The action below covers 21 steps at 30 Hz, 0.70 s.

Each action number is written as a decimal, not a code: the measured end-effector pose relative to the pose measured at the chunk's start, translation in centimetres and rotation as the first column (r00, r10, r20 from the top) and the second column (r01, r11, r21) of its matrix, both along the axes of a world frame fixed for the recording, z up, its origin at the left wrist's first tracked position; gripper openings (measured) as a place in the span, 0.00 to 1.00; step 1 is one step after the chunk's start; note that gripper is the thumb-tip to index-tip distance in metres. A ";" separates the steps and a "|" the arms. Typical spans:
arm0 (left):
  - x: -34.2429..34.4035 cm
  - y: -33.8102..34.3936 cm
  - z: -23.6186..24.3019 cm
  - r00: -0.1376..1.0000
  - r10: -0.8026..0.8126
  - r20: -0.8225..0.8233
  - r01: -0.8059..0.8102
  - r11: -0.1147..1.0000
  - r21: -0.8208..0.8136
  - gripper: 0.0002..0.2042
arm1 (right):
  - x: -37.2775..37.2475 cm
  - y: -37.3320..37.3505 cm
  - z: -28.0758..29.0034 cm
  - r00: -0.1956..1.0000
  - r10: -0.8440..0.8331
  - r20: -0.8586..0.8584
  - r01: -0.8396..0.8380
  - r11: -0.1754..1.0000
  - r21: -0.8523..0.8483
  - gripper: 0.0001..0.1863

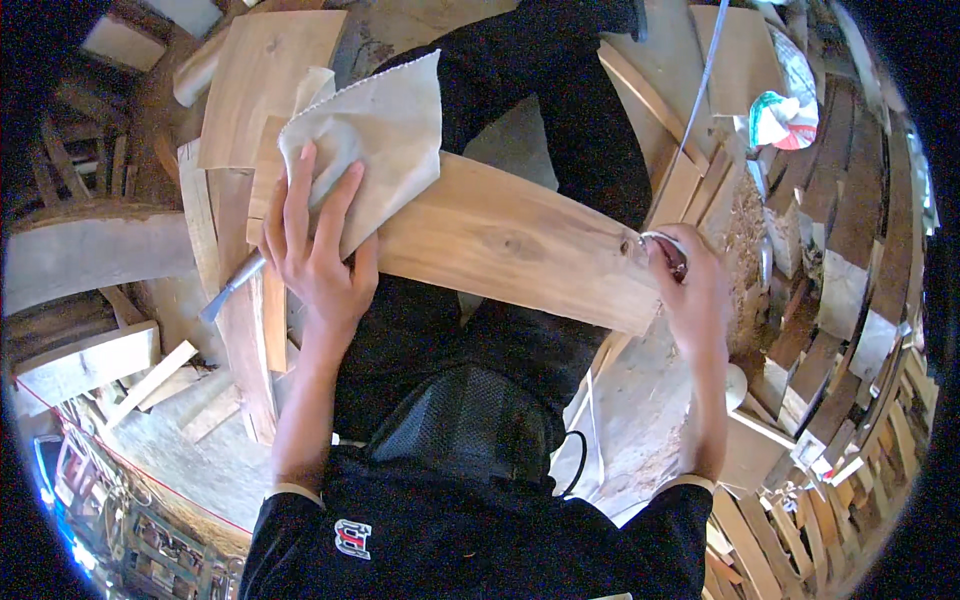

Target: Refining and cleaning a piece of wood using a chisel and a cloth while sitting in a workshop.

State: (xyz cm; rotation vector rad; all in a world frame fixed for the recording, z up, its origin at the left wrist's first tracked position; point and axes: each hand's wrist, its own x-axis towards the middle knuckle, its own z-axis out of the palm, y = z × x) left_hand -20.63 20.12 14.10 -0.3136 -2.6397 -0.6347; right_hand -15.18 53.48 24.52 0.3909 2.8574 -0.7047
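Observation:
A long wooden board (520, 240) with knots lies slanting across my lap. My left hand (325, 240) is open, fingers spread flat on a beige sheet (400, 130) with a jagged edge, which covers the board's left part; the sheet's far corner is lifted. My right hand (692, 285) is closed at the board's right end, its fingers curled round a small folded piece (668, 255), dark reddish inside with a pale edge. I cannot tell its kind. Beside my left wrist a brush (232, 286) with grey bristles sticks out, its handle partly hidden.
More wooden boards (270, 80) stand at the far left. A crumpled plastic bag (782, 122) lies at the far right. Stacked wood pieces (845, 280) line the right side, with sawdust (745, 250) beside them. A thin cord (697, 95) runs down towards my right hand.

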 end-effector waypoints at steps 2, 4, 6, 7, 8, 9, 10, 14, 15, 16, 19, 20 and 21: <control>-0.1 -0.2 -0.1 1.000 -0.007 -0.004 0.007 1.000 -0.001 0.25 | 0.6 0.1 -1.1 0.999 0.035 0.014 -0.035 0.999 -0.016 0.07; -0.2 -0.2 -0.1 1.000 -0.015 -0.011 0.015 1.000 0.000 0.24 | 0.9 -0.1 -1.7 0.997 0.068 0.022 -0.068 0.997 -0.025 0.06; -0.4 0.0 0.0 1.000 -0.004 0.002 0.004 1.000 0.005 0.24 | 1.0 -0.3 -2.0 0.998 0.065 -0.013 -0.065 0.998 -0.008 0.06; -0.3 -0.1 0.1 1.000 -0.007 0.000 0.007 1.000 0.002 0.24 | 1.2 -0.5 -2.2 0.997 0.068 -0.043 -0.067 0.998 0.007 0.07; -0.3 -0.1 0.2 1.000 -0.005 0.002 0.005 1.000 -0.005 0.24 | 1.3 -0.7 -2.4 0.997 0.064 -0.045 -0.064 0.998 0.005 0.07; -0.3 -0.2 0.3 1.000 -0.004 0.004 0.004 1.000 -0.012 0.24 | 1.3 -1.0 -2.7 0.995 0.084 -0.051 -0.080 0.994 0.072 0.07; -0.3 -0.1 0.2 1.000 -0.006 0.004 0.006 1.000 -0.011 0.24 | 1.4 -1.0 -2.9 0.993 0.106 -0.054 -0.097 0.985 0.143 0.07; -0.2 0.1 -0.2 1.000 -0.004 -0.020 0.004 1.000 0.002 0.25 | 1.7 -0.8 -2.8 0.984 0.129 -0.123 -0.114 0.986 0.123 0.07; -0.2 0.1 -0.2 1.000 -0.007 -0.027 0.007 1.000 0.010 0.25 | 1.6 -0.6 -2.8 0.981 0.091 -0.169 -0.069 0.989 0.128 0.07; -0.2 0.1 -0.2 1.000 -0.005 -0.026 0.005 1.000 0.006 0.25 | 1.6 -0.5 -2.9 0.975 0.054 -0.213 -0.028 0.992 0.127 0.06; -0.2 0.0 0.0 1.000 -0.003 -0.029 0.003 1.000 -0.004 0.25 | 1.4 -0.8 -2.4 0.980 0.077 -0.185 -0.057 0.992 0.110 0.06; -0.3 0.0 0.1 1.000 -0.002 -0.026 0.002 1.000 -0.006 0.25 | 1.4 -0.7 -2.3 0.979 0.122 -0.164 -0.101 0.986 0.131 0.06; -0.3 0.0 0.2 1.000 -0.001 -0.023 0.001 1.000 -0.007 0.24 | 1.3 -0.7 -2.2 0.979 0.121 -0.164 -0.100 0.986 0.132 0.06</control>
